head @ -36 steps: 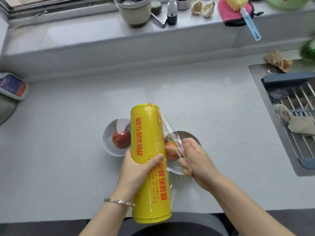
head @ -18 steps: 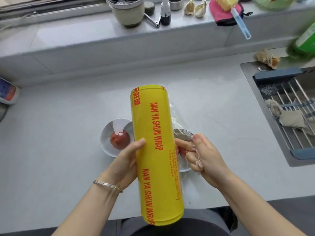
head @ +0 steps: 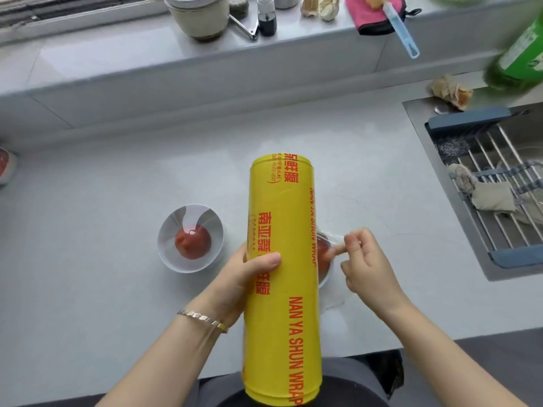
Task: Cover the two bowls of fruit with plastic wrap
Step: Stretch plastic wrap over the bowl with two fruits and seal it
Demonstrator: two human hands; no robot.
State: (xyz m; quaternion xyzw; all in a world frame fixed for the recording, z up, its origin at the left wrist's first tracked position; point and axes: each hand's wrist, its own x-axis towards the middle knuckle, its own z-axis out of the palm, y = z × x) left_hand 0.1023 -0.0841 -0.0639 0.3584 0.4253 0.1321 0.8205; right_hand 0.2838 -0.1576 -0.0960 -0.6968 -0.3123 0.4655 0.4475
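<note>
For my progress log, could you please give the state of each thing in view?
Wrap roll: gripped by left hand, off the counter.
Film: edge pinched by right hand, short stretch drawn out.
Left bowl: seemingly film-covered.
Right bowl: mostly hidden, cover unclear.

On your ledge [head: 117,54] stand a beige pot [head: 199,16], a small spray bottle [head: 266,16], garlic [head: 320,7] and a pink cloth [head: 373,16]. To your right, the sink [head: 442,171] holds a wire rack [head: 499,230] with a grey rag [head: 493,198] on it. Crumpled paper [head: 449,91] lies by its far corner.
</note>
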